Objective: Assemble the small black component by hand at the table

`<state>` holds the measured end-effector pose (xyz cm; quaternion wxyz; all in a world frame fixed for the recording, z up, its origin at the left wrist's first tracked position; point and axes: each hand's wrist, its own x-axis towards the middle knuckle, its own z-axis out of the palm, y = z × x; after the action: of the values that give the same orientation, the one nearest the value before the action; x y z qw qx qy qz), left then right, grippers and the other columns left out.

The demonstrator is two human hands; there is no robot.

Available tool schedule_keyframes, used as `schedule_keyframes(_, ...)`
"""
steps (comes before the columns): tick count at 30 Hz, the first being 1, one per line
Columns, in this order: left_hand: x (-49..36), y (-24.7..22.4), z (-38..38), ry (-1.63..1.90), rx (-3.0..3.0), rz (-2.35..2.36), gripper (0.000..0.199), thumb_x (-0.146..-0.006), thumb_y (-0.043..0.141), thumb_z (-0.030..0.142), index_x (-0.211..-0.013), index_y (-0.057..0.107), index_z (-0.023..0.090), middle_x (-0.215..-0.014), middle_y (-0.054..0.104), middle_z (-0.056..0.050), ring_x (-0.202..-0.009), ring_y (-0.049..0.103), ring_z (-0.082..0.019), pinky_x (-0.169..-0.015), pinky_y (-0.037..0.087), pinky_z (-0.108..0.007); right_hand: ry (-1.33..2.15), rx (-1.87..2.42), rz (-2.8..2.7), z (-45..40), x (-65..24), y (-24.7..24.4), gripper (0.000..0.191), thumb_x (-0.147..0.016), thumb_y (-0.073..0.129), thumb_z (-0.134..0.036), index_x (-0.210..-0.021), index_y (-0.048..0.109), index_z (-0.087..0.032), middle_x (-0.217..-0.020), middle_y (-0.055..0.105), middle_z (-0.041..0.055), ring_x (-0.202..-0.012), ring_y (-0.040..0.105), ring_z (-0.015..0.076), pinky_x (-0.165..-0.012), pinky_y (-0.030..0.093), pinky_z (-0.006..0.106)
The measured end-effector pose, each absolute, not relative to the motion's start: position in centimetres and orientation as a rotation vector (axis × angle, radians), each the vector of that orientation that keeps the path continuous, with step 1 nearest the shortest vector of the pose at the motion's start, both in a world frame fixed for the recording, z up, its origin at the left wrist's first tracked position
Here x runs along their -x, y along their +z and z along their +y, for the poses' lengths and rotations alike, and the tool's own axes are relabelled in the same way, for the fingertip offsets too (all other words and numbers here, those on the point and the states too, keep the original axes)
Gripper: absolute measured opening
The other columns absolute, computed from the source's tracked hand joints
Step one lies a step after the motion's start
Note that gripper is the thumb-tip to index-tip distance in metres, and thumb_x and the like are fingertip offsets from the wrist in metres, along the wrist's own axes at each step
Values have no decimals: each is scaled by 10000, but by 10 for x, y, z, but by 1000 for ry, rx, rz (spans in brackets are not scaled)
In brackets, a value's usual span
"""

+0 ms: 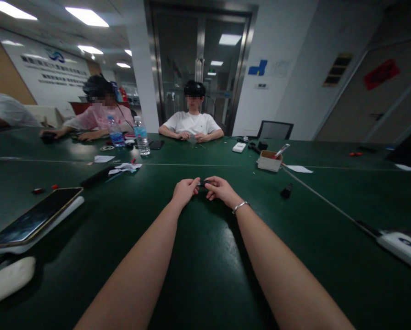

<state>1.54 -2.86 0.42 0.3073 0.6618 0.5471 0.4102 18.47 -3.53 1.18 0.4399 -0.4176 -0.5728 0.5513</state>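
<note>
Over the dark green table [205, 256], my two hands meet around a small black piece with a pale, metallic-looking end [202, 184]. Its exact kind is too small to make out. My left hand [185, 192] pinches the pale end between thumb and fingers. From the other side, my right hand [222, 190] grips the black end; a silver bangle [240, 207] circles that wrist. The fingers hide part of the piece. To the right of my right hand, a small black block-like object [286, 190] stands apart on the tabletop.
A phone [36, 215] and a white mouse [11, 279] lie at left. Water bottles [141, 137] stand further back. A small box [270, 162] holds a pen-like item. A cable runs to a white power strip [403, 247]. Across the table sits a person [193, 123]; others sit left.
</note>
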Motion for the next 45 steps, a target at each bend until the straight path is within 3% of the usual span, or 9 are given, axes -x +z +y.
schedule_keyframes(9, -16, 3, -27, 1101, -1738, 1424, 482, -806, 437, 585, -679, 637, 166, -583, 635, -25, -538, 558, -134, -583, 406, -262, 1406, 1083, -1405, -33, -185, 11, 58, -869, 585, -165, -873, 539, -130, -643, 674, 32, -448, 601, 79, -420, 507, 153)
schedule_keyframes(13, -16, -1, -24, 1113, -1771, 1392, 450, -810, 447, 557, -708, 650, 169, -603, 641, -26, -553, 559, -136, -585, 406, -262, 1411, 1117, -1394, -32, -184, 11, 159, -893, 567, -259, -806, 528, -131, -587, 668, 47, -439, 599, 87, -425, 505, 159)
schedule_keyframes(20, -18, -10, -16, 1300, -1753, 1122, 208, -742, 602, 326, -877, 649, 175, -828, 684, -48, -768, 617, -159, -739, 467, -294, 1373, 1188, -1370, -28, -181, 11, 270, -910, 516, -374, -792, 507, -131, -524, 654, 61, -425, 609, 121, -403, 508, 189)
schedule_keyframes(28, -19, -7, -18, 1349, -1707, 1020, 243, -672, 660, 196, -905, 598, 170, -974, 648, -60, -896, 614, -162, -837, 475, -317, 1380, 1190, -1371, -27, -181, 11, 275, -908, 514, -390, -813, 511, -133, -530, 655, 59, -433, 612, 120, -408, 512, 188)
schedule_keyframes(30, -20, -5, -20, 1332, -1661, 1055, 281, -691, 650, 219, -961, 589, 172, -988, 649, -69, -903, 620, -165, -804, 480, -299, 1386, 1182, -1389, -27, -181, 10, 270, -901, 529, -384, -799, 512, -135, -535, 656, 59, -436, 613, 117, -414, 515, 185)
schedule_keyframes(34, -23, -4, -21, 1222, -1593, 1221, 280, -817, 519, 406, -964, 590, 179, -859, 653, -45, -673, 617, -128, -620, 464, -250, 1394, 1173, -1396, -26, -181, 9, 267, -891, 547, -381, -788, 513, -137, -539, 658, 60, -435, 610, 114, -419, 516, 183)
schedule_keyframes(36, -23, -5, -20, 1216, -1620, 1272, 286, -850, 463, 416, -943, 598, 182, -779, 637, -28, -613, 586, -114, -574, 441, -234, 1408, 1169, -1401, -26, -181, 9, 264, -892, 547, -377, -790, 516, -135, -543, 660, 60, -433, 607, 111, -419, 514, 181)
schedule_keyframes(41, -22, -6, -19, 1262, -1705, 1244, 208, -810, 510, 293, -958, 615, 191, -907, 651, -41, -773, 592, -129, -608, 433, -215, 1411, 1165, -1417, -26, -181, 10, 245, -899, 543, -356, -794, 517, -136, -538, 657, 52, -434, 609, 110, -423, 514, 179)
schedule_keyframes(45, -23, -5, -19, 1224, -1545, 1275, 309, -855, 418, 388, -992, 606, 184, -891, 646, -52, -691, 594, -125, -557, 417, -220, 1402, 1168, -1425, -27, -181, 11, 234, -913, 527, -322, -775, 510, -133, -544, 659, 56, -436, 609, 107, -428, 517, 179)
